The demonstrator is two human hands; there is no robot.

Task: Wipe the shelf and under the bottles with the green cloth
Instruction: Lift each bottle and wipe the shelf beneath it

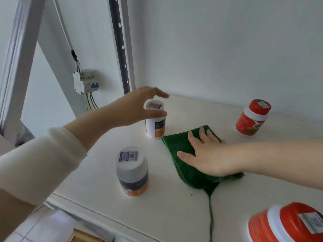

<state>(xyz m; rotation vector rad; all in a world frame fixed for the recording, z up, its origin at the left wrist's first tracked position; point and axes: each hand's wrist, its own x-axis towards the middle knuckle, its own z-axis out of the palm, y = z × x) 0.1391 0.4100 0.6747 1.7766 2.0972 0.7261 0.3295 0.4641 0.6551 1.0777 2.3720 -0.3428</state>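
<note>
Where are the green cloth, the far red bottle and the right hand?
green cloth (188, 172), head view, bare fabric below the thumb
far red bottle (255, 109), head view, red cap
right hand (209, 158), head view, back of hand

shelf (104, 172): white, flat, meets wall (227, 49) at back
cloth (178, 142): green, folded, lies flat mid-shelf
thread (210, 215): loose green strand from cloth's near corner, trails to the front edge
white bottle (155, 126): upright, back left, orange band at base, just beside cloth's far left corner
grey bottle (132, 173): upright, front left, barcode sticker on cap, apart from cloth
far red bottle (251, 119): upright, back right, well apart from cloth
near red bottle (283, 224): front right, cut off by frame, blurred
</note>
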